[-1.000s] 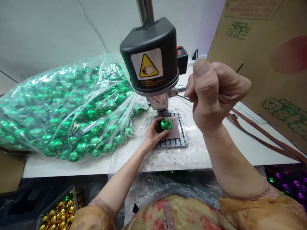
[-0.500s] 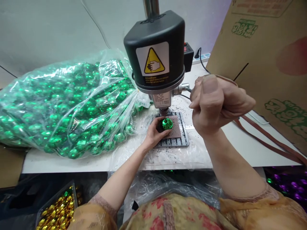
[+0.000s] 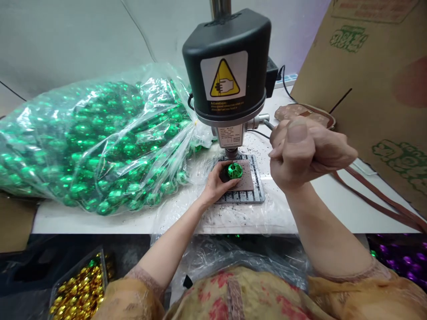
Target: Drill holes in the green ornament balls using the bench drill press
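Note:
Under the drill press (image 3: pixel 227 62), my left hand (image 3: pixel 215 182) holds a shiny green faceted ball (image 3: pixel 235 170) between thumb and fingers. The ball rests on a brownish square pad (image 3: pixel 247 181) on the slotted metal base (image 3: pixel 259 193). The drill chuck (image 3: pixel 231 153) is right above the ball; I cannot tell whether the bit touches it. At the machine's right side, my right hand (image 3: pixel 305 151) is closed in a fist around the feed lever (image 3: pixel 267 124), whose outer end is hidden in the grip.
A clear plastic bag (image 3: pixel 110 142) full of green balls lies left. A cardboard box (image 3: pixel 376 80) and brown handbag (image 3: pixel 296 114) stand right. Dark shavings dot the white table (image 3: pixel 276 213). Below its edge are a bin of gold balls (image 3: pixel 78 284) and purple balls (image 3: pixel 400 255).
My right hand has come down slightly with the lever, uncovering more of the handbag. The left hand keeps its hold on the ball. The whole view has shifted a little.

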`<state>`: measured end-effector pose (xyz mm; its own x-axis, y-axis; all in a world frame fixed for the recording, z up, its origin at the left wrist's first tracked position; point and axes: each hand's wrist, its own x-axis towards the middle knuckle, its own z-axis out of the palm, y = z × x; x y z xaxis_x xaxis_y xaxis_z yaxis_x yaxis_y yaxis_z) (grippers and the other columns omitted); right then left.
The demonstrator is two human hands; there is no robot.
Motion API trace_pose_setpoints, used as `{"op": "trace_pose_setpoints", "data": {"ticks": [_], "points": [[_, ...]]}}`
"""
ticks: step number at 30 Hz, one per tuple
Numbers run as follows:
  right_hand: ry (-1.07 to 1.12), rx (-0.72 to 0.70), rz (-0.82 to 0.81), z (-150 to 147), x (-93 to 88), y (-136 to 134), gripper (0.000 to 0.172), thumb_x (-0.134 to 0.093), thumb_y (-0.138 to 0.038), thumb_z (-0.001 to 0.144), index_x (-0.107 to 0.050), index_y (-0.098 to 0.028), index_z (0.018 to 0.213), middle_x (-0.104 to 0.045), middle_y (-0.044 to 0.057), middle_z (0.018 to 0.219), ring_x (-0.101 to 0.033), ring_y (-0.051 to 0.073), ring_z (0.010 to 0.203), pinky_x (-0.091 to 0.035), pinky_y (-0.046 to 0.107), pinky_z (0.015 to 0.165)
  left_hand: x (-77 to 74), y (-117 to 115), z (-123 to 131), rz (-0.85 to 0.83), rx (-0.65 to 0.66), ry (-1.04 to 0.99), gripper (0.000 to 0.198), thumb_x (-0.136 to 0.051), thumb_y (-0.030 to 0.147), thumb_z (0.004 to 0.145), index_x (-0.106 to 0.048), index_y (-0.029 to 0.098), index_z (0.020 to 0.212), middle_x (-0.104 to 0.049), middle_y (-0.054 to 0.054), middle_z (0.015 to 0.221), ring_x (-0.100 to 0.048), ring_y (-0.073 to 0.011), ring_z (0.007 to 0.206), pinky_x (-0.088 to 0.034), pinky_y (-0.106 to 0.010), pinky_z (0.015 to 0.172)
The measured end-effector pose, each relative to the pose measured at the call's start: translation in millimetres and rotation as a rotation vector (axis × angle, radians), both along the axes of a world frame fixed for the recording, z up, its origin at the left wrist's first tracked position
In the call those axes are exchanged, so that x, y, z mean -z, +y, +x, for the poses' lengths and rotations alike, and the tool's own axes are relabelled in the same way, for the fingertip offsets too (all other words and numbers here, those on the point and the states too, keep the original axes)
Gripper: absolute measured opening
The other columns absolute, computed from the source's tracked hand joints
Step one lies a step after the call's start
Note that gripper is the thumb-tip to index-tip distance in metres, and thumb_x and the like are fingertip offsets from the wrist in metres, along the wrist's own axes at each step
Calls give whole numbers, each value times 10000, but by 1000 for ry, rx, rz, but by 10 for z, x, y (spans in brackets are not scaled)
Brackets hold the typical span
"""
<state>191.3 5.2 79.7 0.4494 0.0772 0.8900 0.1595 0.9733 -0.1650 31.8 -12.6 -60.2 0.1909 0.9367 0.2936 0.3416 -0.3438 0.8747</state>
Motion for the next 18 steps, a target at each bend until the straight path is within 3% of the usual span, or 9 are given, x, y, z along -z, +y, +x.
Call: {"op": "trace_pose_setpoints", "data": {"ticks": [6, 11, 18], "points": [[39, 14, 75, -27, 74, 57, 551, -585, -214, 883, -241, -162, 456, -240, -70, 386, -207, 21, 350, -160, 267, 390, 3, -2, -4, -1, -6, 26, 568, -819, 409, 775, -592, 198, 1251, -677, -99, 1223, -651, -262, 1138, -525, -405, 992], [28, 32, 68, -26, 112, 58, 537, -577, -236, 888, -245, -165, 472, -271, -67, 398, -254, 29, 352, -196, 255, 380, 10, 3, 4, -14, 11, -5, 563, -819, 405, 775, -589, 203, 1247, -679, -93, 1214, -654, -255, 1133, -530, -394, 985], [-81, 2, 186, 61, 257, 102, 460, -580, -122, 825, -278, -189, 485, -279, -89, 406, -276, 27, 323, -231, 238, 333, 28, -5, 5, -19, -2, -19, 569, -821, 413, 771, -580, 198, 1240, -680, -96, 1202, -652, -260, 1143, -522, -404, 994]]}}
